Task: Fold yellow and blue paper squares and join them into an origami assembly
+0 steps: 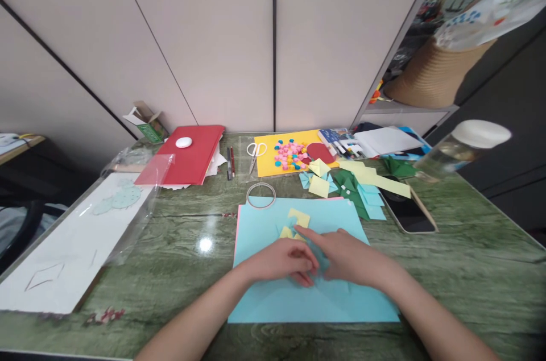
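On a light blue sheet lie small folded yellow paper pieces with light blue paper among them. My right hand reaches in from the right, its index finger stretched out to the folded pieces and its tip at their edge. My left hand is just below the pieces, palm turned inward and fingers loosely bent and apart. Nothing shows in either hand. A roll of clear tape rests at the sheet's top left corner. Part of the folded paper is hidden behind my fingers.
Behind are white scissors, coloured pompoms on yellow card, and folded green paper. A phone and a clear bottle stand right. Left are a red folder and a plastic-sleeved drawing.
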`<state>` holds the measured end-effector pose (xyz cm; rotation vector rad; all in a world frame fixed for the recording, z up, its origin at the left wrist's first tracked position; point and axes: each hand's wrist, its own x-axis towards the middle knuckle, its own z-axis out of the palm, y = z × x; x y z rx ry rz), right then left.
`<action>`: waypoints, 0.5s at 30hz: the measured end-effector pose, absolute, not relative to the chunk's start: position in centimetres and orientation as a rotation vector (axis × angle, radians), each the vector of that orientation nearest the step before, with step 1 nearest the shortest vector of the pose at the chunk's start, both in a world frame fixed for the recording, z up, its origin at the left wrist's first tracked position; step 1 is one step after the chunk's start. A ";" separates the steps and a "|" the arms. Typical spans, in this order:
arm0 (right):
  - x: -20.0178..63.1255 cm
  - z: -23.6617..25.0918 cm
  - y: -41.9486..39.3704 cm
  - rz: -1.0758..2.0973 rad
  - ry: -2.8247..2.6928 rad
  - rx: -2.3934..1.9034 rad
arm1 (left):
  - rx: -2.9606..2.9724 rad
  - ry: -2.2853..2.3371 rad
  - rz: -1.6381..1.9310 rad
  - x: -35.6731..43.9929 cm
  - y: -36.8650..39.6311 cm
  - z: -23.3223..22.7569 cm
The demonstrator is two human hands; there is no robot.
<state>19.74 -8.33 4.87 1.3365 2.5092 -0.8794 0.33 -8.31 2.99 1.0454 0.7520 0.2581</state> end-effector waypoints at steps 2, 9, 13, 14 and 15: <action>19.6 5.1 -8.0 -0.990 2.537 1.299 | 1.066 0.749 0.208 0.2 -8.4 2.9; 19.1 5.5 -7.1 -1.025 2.784 1.905 | 0.949 0.699 0.280 0.2 -8.3 3.8; 18.1 5.2 -8.1 -0.669 3.108 1.737 | 0.755 0.617 0.582 0.7 -8.4 4.9; 17.9 5.2 -8.4 -0.688 3.145 1.683 | 0.719 0.604 0.637 0.8 -8.5 5.0; 17.6 5.2 -8.7 -0.766 3.160 1.648 | 0.686 0.606 0.686 0.9 -8.5 5.1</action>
